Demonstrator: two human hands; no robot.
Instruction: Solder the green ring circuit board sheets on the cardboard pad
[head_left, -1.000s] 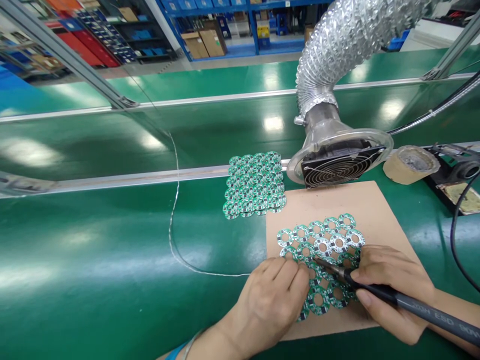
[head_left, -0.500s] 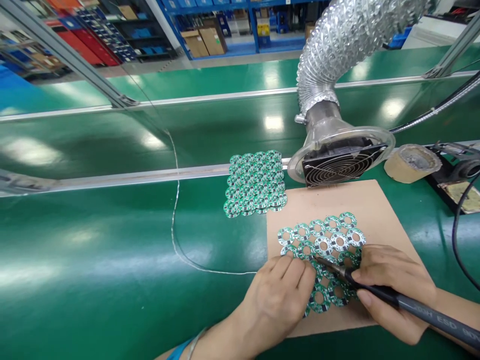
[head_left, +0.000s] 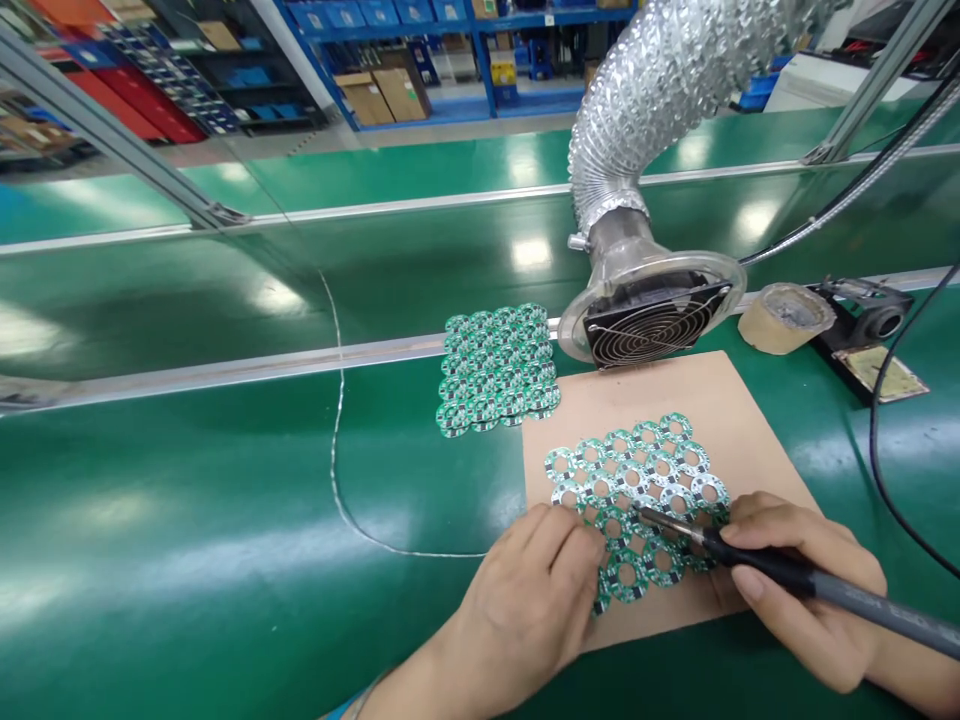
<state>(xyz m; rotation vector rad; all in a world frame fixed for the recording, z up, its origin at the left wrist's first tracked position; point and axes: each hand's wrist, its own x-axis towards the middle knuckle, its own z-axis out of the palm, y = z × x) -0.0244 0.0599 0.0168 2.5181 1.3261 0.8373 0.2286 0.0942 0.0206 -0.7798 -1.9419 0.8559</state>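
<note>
A panel of small round green circuit boards (head_left: 637, 470) lies on a brown board mat (head_left: 742, 420). My left hand (head_left: 525, 600) rests on the panel's near left corner, fingers pinched together; a thin solder wire (head_left: 337, 440) runs up to it from the left. My right hand (head_left: 802, 590) grips a dark soldering iron (head_left: 825, 590) like a pen, its tip touching the panel near the middle.
A second stack of green board panels (head_left: 496, 368) lies just left of the mat. A fume extractor fan (head_left: 649, 315) on a silver flexible duct (head_left: 660, 80) faces the mat. A tape roll (head_left: 786, 316) and iron stand (head_left: 862, 325) sit at right, over the green bench (head_left: 187, 520).
The view has shifted slightly left and down. The iron tip has moved a little to the right across the panel; my left hand stays on the panel's corner.
</note>
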